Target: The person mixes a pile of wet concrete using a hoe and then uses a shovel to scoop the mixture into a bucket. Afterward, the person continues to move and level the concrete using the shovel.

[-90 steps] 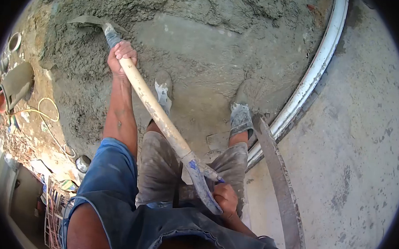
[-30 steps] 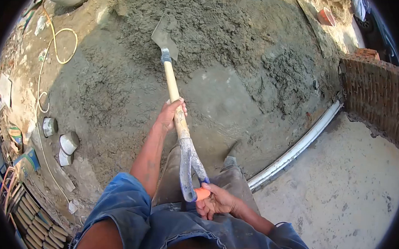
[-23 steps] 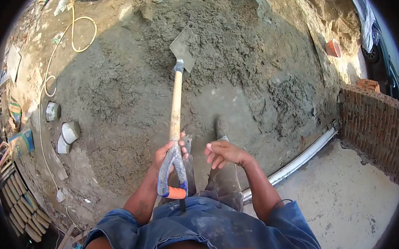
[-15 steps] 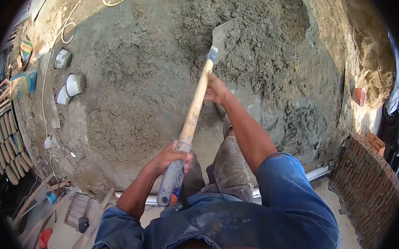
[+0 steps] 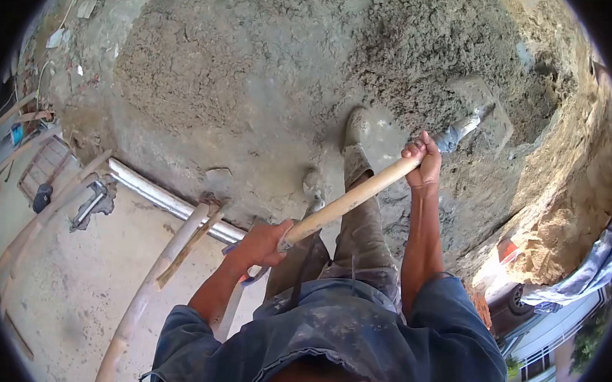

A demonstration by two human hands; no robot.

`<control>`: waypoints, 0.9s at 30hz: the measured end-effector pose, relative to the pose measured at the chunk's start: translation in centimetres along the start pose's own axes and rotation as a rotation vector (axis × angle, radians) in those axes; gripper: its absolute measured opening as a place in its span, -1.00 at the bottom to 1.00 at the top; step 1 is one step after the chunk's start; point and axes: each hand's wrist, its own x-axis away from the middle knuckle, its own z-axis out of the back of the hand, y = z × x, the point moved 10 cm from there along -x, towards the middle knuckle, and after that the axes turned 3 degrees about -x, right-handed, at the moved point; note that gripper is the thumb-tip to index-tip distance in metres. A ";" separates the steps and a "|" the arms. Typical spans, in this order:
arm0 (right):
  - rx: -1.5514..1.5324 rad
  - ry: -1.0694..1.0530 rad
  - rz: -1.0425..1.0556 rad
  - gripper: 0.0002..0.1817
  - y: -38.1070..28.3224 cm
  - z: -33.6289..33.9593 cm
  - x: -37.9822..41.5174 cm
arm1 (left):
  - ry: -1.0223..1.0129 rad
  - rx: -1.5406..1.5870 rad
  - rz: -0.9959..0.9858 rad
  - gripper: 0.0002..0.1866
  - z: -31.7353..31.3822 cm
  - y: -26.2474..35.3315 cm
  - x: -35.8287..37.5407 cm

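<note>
A shovel with a long wooden handle (image 5: 361,194) slants across the body from lower left to upper right. My left hand (image 5: 260,245) is closed round its rear end, near the waist. Farther along, close to the metal socket, the fingers of my right hand (image 5: 424,159) are wrapped round the shaft. The blade (image 5: 487,107), coated in grey mud, lies at the wet mortar heap (image 5: 431,52) on the right. Part of the blade blends into the mortar and is hard to make out.
My boots (image 5: 358,126) stand on wet, smeared ground. A white metal rail (image 5: 157,193) runs behind them at the left. Bent wooden poles (image 5: 145,293) lie over the pale floor. Sand (image 5: 555,249) and a draped cloth (image 5: 578,274) are at the right.
The view has turned, bringing the pale floor and poles into sight. The shovel blade has swung right and down, the handle now slants more, and both hands are still on it.
</note>
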 end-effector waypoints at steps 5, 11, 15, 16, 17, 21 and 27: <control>0.288 -0.097 0.243 -0.58 -5.0 -6.5 8.0 | -0.026 0.669 -0.421 -0.16 -3.7 5.1 3.5; 0.360 -0.274 0.090 -0.82 -2.1 -6.1 4.0 | -0.450 1.530 -0.393 -0.19 -16.4 1.5 5.2; 0.658 -0.111 0.115 -0.82 3.6 -1.7 5.0 | 0.032 2.167 -0.668 -0.12 -25.6 -4.9 13.7; 0.670 -0.044 0.170 -0.83 5.1 -0.4 5.4 | 0.187 2.232 -0.726 -0.10 -28.4 -5.3 16.6; 0.743 0.012 0.208 -0.84 7.0 0.3 6.5 | 0.448 2.069 -0.704 -0.12 -31.1 -6.1 18.6; 0.876 0.077 0.221 -0.81 14.7 2.6 8.4 | 1.105 1.946 -0.165 -0.22 -39.5 -8.5 21.4; 1.033 0.085 0.001 -0.73 30.7 13.2 3.7 | 1.239 2.538 0.640 -0.48 -54.8 -10.7 18.2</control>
